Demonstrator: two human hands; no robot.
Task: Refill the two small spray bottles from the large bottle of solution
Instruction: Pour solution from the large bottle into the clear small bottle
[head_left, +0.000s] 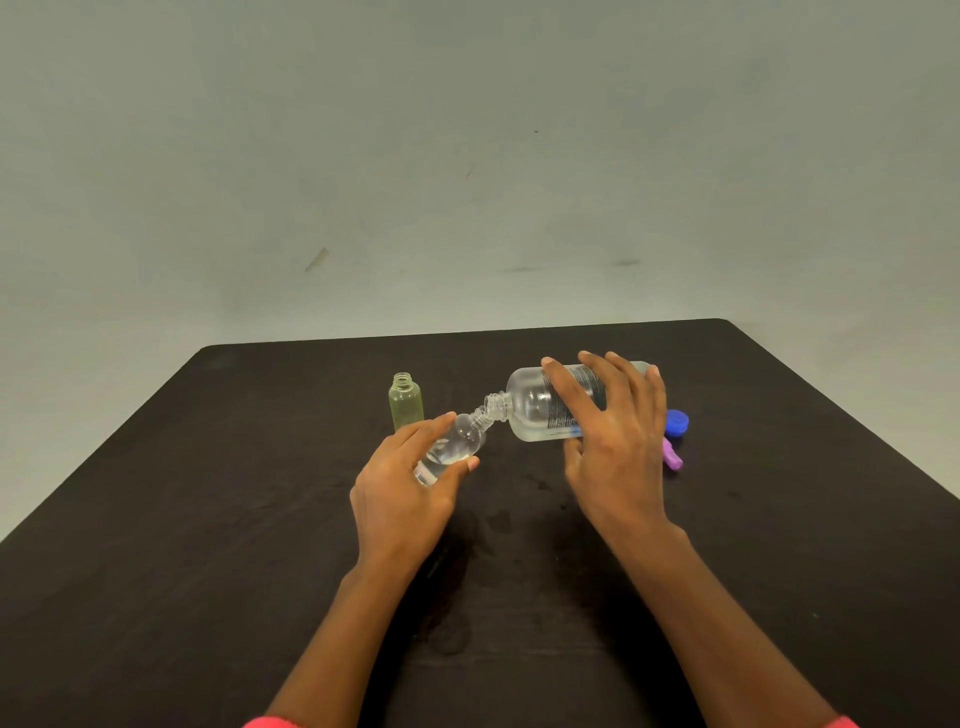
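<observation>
My right hand (615, 431) grips the large clear bottle (530, 408) of solution, tipped nearly on its side with its open neck pointing left and down. That neck meets the mouth of a small clear spray bottle (462, 441), which my left hand (410, 478) holds tilted towards it; some liquid shows inside. A second small bottle (405, 401), yellowish-green and uncapped, stands upright just behind my left hand.
A blue cap (678, 422) and a purple spray top (672, 454) lie on the black table (208, 519) behind my right hand. Wet spots mark the table in front of the bottles. A pale wall rises behind the table's far edge.
</observation>
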